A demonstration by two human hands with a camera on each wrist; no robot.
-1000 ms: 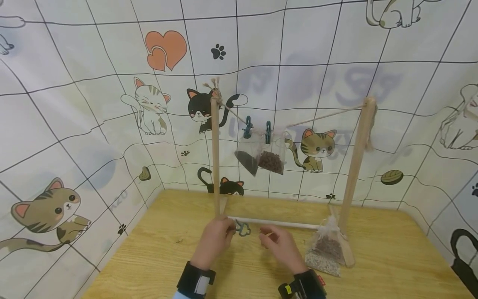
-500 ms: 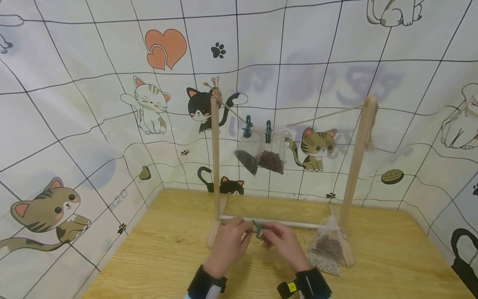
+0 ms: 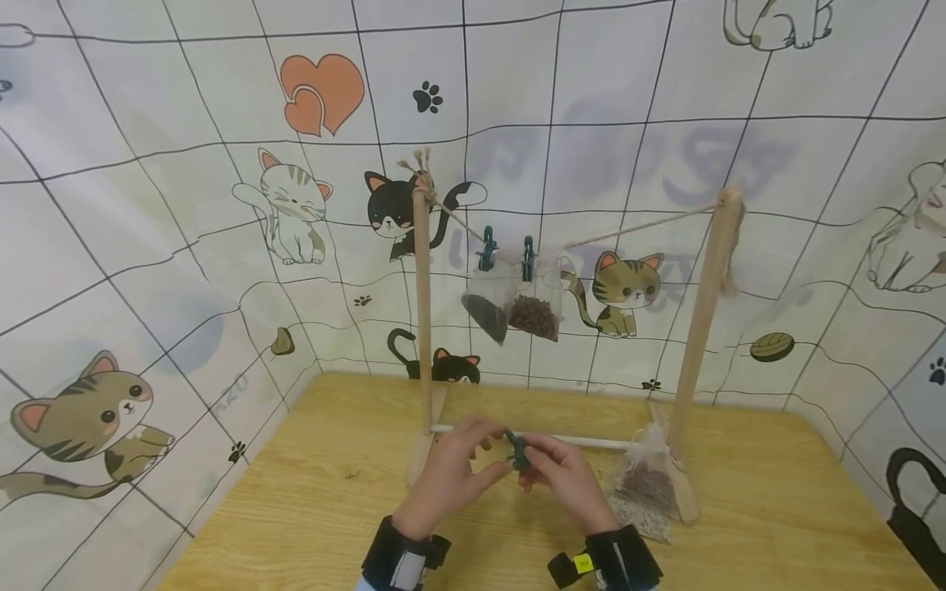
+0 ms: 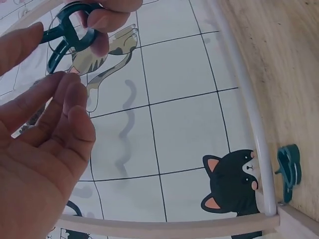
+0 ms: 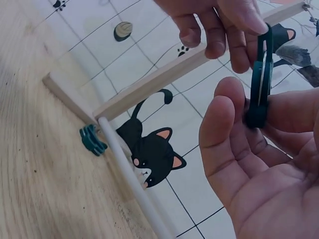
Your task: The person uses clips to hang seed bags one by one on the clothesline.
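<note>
My right hand [image 3: 565, 476] holds a dark green spring clip [image 3: 520, 453] by its jaw end, between thumb and fingers. My left hand [image 3: 460, 472] has its thumb and fingertips at the clip's two spread handles. The left wrist view shows the clip [image 4: 72, 32] side-on, with the thumb on one handle and fingertips at the other. In the right wrist view the clip [image 5: 260, 77] stands edge-on between both hands. Another green clip [image 4: 289, 169] lies on the table beside the foot of the wooden frame. My left hand hides it in the head view.
Behind the hands stands the wooden frame [image 3: 423, 312] with a string [image 3: 643, 226] across its top. Two clips hold small bags, one of dark grains [image 3: 485, 316] and one of brown pieces [image 3: 534, 318]. More filled bags [image 3: 645, 488] lie on the table [image 3: 296, 509] by the right foot.
My left hand has moved right with the clip toward my right hand, which now holds its jaw end. The left fingers have since spread wider around the handles. The hanging bags stay put.
</note>
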